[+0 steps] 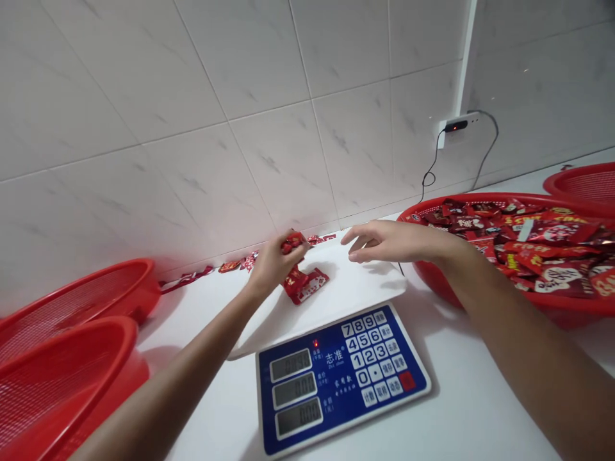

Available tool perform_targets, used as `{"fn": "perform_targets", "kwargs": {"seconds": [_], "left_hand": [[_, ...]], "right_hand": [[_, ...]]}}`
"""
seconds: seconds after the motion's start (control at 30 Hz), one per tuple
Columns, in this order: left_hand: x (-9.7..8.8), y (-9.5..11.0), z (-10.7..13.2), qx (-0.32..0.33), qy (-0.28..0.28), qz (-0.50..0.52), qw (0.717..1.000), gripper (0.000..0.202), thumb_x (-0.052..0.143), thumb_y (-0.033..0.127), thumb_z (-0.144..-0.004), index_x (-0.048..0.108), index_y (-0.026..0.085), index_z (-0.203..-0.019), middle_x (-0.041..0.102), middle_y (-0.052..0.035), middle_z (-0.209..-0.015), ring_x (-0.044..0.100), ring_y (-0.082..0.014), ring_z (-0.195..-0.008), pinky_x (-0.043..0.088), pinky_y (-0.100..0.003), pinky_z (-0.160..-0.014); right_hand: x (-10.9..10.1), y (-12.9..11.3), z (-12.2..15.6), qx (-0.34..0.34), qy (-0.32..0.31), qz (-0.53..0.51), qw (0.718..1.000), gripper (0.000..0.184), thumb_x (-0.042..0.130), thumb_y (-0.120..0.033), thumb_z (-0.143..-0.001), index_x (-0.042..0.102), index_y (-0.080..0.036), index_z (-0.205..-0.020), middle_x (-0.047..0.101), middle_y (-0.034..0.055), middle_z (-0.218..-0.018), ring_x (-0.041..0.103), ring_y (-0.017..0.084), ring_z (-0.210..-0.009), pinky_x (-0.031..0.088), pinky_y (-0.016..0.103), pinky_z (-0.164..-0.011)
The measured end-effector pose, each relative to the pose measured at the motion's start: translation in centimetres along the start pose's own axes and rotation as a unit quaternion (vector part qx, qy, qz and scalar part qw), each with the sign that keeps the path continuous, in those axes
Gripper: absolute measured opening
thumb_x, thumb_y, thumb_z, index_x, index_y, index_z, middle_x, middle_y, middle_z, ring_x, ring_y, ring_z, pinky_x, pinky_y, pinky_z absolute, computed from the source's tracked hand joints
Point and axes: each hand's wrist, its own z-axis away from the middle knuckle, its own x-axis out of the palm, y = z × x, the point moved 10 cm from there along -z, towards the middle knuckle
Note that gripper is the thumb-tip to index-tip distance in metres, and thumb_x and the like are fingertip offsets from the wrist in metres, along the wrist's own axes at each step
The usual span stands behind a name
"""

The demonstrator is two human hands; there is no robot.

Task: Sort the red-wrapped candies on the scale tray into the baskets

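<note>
My left hand (277,261) is closed on red wrapped candies (293,243) above the weighing pan. More red candy packets (306,285) lie on the white pan (355,282) just below its fingers. Over the pan's right side hovers my right hand (379,241), fingers apart and holding nothing. The pan belongs to a digital scale with a blue keypad panel (336,378); a small red light glows on it and its three displays show digits.
A red basket (442,288) heaped with wrapped candies stands at right, another red basket (586,182) behind it. Two red baskets (137,282) are at left. Loose red packets (192,276) line the tiled wall (269,160). A black cable (435,160) hangs from a socket.
</note>
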Motion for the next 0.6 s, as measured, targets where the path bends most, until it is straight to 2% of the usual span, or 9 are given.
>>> {"fn": "perform_targets", "kwargs": {"seconds": [0.1,0.17,0.23,0.37,0.47,0.6], "left_hand": [[-1.6,-0.3,-0.6,-0.046,0.023,0.065,0.997,0.035,0.054,0.051,-0.075,0.059,0.018,-0.084,0.064,-0.0009,-0.072,0.057,-0.0149,-0.061,0.044,-0.024,-0.055],[-1.7,-0.3,-0.4,-0.070,0.001,0.087,0.994,0.039,0.057,0.054,-0.073,0.060,0.018,-0.086,0.065,-0.0020,-0.073,0.057,-0.0143,-0.058,0.045,-0.024,-0.053],[-0.9,-0.4,0.4,-0.085,-0.051,0.090,0.991,0.038,0.063,0.053,-0.071,0.063,0.017,-0.084,0.067,-0.0036,-0.074,0.057,-0.0146,-0.057,0.045,-0.024,-0.051],[1.2,-0.9,2.8,-0.094,-0.145,0.049,0.984,0.032,0.065,0.049,-0.072,0.066,0.018,-0.081,0.069,-0.0042,-0.075,0.061,-0.0187,-0.065,0.046,-0.027,-0.057],[1.8,-0.8,3.8,-0.079,-0.152,-0.018,0.985,0.025,0.062,0.044,-0.075,0.066,0.020,-0.080,0.069,-0.0021,-0.075,0.061,-0.0205,-0.070,0.042,-0.029,-0.061],[2.3,0.6,4.2,-0.050,-0.155,-0.101,0.981,0.014,0.063,0.034,-0.070,0.058,0.021,-0.068,0.062,0.0007,-0.064,0.052,-0.0185,-0.062,0.031,-0.029,-0.056]], "right_hand": [[1.7,-1.4,-0.7,-0.057,-0.026,0.000,0.998,0.037,0.061,-0.034,-0.087,0.067,-0.017,-0.120,0.069,0.0080,-0.115,0.065,0.019,-0.099,0.048,0.028,-0.082],[3.0,-2.4,-1.5,-0.090,-0.009,0.005,0.996,0.039,0.065,-0.034,-0.084,0.068,-0.017,-0.120,0.068,0.0080,-0.117,0.064,0.019,-0.101,0.047,0.027,-0.084],[4.0,-2.9,-2.2,-0.098,0.032,0.051,0.993,0.041,0.069,-0.032,-0.081,0.068,-0.017,-0.119,0.067,0.0095,-0.119,0.062,0.021,-0.105,0.046,0.028,-0.085],[6.0,-3.2,-3.1,-0.079,0.064,0.137,0.985,0.022,0.062,-0.020,-0.085,0.074,-0.014,-0.103,0.069,0.0151,-0.110,0.062,0.026,-0.103,0.045,0.032,-0.080],[6.3,-3.1,-3.3,-0.063,0.077,0.148,0.984,0.021,0.056,-0.013,-0.088,0.074,-0.012,-0.100,0.069,0.0160,-0.108,0.063,0.025,-0.098,0.044,0.031,-0.075],[6.5,-3.2,-3.5,-0.059,0.087,0.161,0.981,0.021,0.052,-0.011,-0.089,0.072,-0.009,-0.097,0.068,0.0167,-0.104,0.063,0.024,-0.095,0.043,0.031,-0.071]]}}
